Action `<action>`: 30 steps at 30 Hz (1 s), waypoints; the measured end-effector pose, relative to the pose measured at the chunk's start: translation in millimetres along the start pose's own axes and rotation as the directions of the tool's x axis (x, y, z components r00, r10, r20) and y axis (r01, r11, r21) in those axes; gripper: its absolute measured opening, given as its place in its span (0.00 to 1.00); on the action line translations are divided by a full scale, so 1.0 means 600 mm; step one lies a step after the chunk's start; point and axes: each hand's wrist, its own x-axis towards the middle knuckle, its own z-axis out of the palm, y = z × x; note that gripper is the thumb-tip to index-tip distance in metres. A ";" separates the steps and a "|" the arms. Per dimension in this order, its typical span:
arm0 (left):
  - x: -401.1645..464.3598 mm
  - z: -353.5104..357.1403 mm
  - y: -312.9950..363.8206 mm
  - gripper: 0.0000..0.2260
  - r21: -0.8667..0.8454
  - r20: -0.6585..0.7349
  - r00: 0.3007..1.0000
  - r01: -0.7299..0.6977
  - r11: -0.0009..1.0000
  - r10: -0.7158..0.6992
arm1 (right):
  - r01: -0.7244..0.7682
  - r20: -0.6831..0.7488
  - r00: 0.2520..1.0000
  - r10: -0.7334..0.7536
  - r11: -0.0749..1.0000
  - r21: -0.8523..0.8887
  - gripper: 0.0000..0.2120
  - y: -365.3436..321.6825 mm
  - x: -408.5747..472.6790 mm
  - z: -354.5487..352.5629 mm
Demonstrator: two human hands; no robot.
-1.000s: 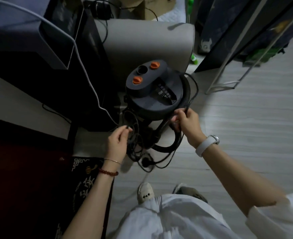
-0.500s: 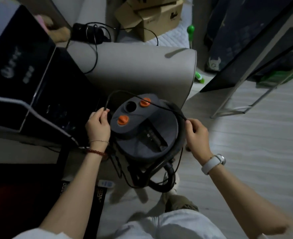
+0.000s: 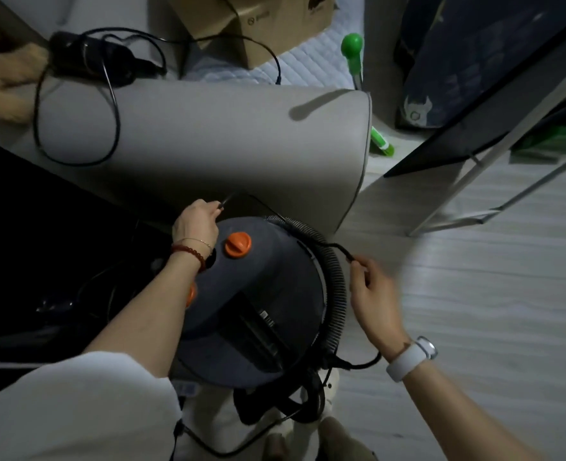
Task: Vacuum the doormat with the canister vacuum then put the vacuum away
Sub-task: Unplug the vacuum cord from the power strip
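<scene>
While you stand on pale plank flooring (image 3: 474,311), your left hand (image 3: 195,224) and right hand (image 3: 373,294) each pinching the power cord (image 3: 308,236), canister vacuum (image 3: 258,311) beside a grey sofa arm (image 3: 225,134), cardboard boxes (image 3: 251,24) behind.

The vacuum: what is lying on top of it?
On the vacuum one orange knob shows fully, and the cord crosses its far rim between both hands. The left forearm covers most of a second knob.
</scene>
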 end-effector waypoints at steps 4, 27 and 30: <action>0.015 0.033 0.000 0.14 -0.076 0.089 0.991 0.107 0.991 -0.101 | -0.051 0.108 0.993 0.049 0.999 0.017 0.09 0.019 0.012 0.000; -0.064 0.046 -0.041 0.21 -0.008 -0.064 0.992 0.108 0.994 -0.108 | -0.147 0.139 0.975 0.175 0.971 -0.191 0.13 0.050 -0.024 0.051; -0.131 0.050 -0.082 0.24 0.087 -0.040 0.971 0.237 0.968 -0.234 | -0.163 0.135 0.972 0.193 0.964 -0.209 0.13 0.041 -0.027 0.049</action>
